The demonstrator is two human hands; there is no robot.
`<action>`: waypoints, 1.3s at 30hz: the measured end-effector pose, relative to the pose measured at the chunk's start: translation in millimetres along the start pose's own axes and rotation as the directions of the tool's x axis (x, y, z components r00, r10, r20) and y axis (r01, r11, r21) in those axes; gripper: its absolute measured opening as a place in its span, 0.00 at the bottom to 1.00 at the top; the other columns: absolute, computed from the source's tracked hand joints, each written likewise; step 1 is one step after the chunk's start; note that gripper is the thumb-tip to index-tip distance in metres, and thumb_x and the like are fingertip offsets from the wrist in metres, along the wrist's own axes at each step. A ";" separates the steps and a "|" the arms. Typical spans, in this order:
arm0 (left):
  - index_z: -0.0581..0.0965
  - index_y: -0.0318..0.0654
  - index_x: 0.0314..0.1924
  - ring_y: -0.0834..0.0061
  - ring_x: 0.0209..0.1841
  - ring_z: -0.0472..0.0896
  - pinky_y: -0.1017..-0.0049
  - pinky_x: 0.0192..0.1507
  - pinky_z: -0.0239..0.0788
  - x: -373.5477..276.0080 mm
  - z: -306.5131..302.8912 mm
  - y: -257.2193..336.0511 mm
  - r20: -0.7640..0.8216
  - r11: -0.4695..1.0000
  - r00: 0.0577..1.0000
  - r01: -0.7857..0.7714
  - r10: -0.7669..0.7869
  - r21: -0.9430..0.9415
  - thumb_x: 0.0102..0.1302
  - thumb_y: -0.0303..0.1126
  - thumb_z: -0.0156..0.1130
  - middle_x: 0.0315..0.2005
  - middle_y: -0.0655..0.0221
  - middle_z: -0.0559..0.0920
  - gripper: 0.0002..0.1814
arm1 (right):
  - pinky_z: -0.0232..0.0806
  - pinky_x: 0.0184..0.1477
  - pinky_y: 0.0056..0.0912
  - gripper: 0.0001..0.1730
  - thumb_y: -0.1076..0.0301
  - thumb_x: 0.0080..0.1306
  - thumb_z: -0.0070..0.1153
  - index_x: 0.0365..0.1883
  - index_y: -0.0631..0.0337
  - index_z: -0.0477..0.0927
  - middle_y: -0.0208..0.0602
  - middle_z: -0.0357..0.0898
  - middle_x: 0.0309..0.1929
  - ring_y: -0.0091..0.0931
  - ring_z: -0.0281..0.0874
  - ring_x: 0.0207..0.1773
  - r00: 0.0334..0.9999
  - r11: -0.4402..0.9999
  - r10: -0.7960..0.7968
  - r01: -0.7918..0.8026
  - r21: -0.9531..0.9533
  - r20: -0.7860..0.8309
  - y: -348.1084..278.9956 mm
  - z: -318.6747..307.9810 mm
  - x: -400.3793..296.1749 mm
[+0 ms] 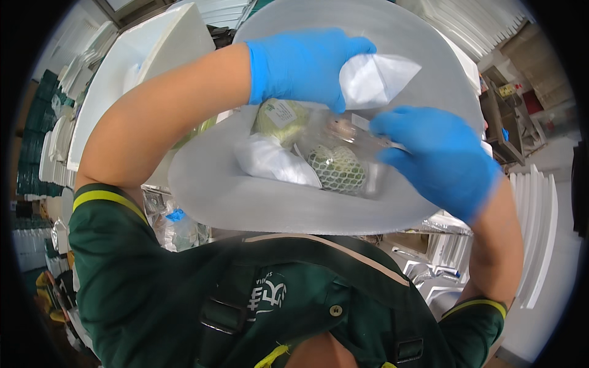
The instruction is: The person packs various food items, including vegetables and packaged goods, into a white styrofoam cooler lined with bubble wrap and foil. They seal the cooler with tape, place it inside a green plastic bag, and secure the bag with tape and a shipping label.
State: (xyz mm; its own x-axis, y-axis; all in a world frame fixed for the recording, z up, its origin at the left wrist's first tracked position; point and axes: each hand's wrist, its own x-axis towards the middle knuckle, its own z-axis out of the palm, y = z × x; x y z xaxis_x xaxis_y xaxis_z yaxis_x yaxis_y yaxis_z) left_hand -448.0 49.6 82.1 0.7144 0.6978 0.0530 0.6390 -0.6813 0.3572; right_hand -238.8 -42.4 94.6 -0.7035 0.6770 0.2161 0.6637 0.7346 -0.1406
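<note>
In a blue glove, my left hand (303, 66) holds a white pouch (375, 83) over a wide, pale translucent foam-like liner (294, 211). My right hand (437, 156), also gloved in blue and blurred, has its thumb and fingers on the edge of a clear plastic package (352, 133) with something pinkish inside. Beside that package lies green produce in a white foam net (338, 170). A round pale-green vegetable (280, 122) in wrap bears a printed label. Another white pouch (276, 161) rests at the liner's near left, against the netted produce.
A white foam box (124, 69) stands at the left, beside the liner. White foam lids (534, 234) are stacked at the right. A clear plastic bag with a blue top (177, 225) sits below the liner's left side. Shelving (504, 119) stands at far right.
</note>
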 end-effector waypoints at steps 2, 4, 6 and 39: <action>0.62 0.45 0.67 0.57 0.54 0.74 0.65 0.56 0.67 2.0 -6.1 -5.8 -0.072 0.999 0.997 -0.009 0.007 -0.031 0.46 0.37 0.70 0.51 0.54 0.74 0.46 | 0.71 0.38 0.41 0.15 0.71 0.55 0.56 0.42 0.58 0.78 0.44 0.77 0.34 0.42 0.77 0.38 0.982 0.984 -0.022 0.054 -0.167 0.185 21.7 49.6 17.4; 0.63 0.44 0.66 0.57 0.52 0.75 0.65 0.54 0.68 -0.5 -9.8 -14.0 -0.120 0.999 0.992 0.022 -0.025 -0.028 0.46 0.38 0.71 0.49 0.54 0.76 0.45 | 0.70 0.41 0.42 0.15 0.68 0.56 0.54 0.43 0.58 0.78 0.44 0.76 0.35 0.42 0.77 0.39 0.931 0.973 -0.035 0.115 -0.201 0.364 37.8 110.5 45.9; 0.66 0.42 0.63 0.57 0.49 0.78 0.66 0.51 0.71 -4.0 -14.7 -16.3 -0.145 0.998 0.987 0.062 -0.061 0.001 0.45 0.40 0.72 0.48 0.54 0.78 0.44 | 0.69 0.44 0.42 0.15 0.67 0.56 0.55 0.43 0.59 0.78 0.44 0.77 0.37 0.42 0.77 0.41 0.917 0.929 -0.201 0.291 -0.231 0.346 56.0 163.1 49.7; 0.69 0.38 0.56 0.55 0.46 0.78 0.62 0.47 0.70 -22.8 -4.2 -56.1 -0.134 0.832 0.946 -0.322 0.294 -0.451 0.55 0.35 0.62 0.43 0.53 0.78 0.28 | 0.69 0.50 0.43 0.35 0.78 0.46 0.58 0.56 0.52 0.71 0.52 0.74 0.45 0.42 0.73 0.50 0.894 0.974 -0.224 0.198 0.107 0.388 71.6 156.7 8.0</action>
State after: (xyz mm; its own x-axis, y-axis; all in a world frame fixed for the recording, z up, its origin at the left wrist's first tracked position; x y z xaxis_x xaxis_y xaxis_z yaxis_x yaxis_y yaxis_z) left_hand -501.4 72.9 64.8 0.8258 0.4895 0.2800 0.1730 -0.6925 0.7004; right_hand -236.8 22.6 -65.1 -0.8763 0.4577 -0.1502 0.4802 0.8547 -0.1971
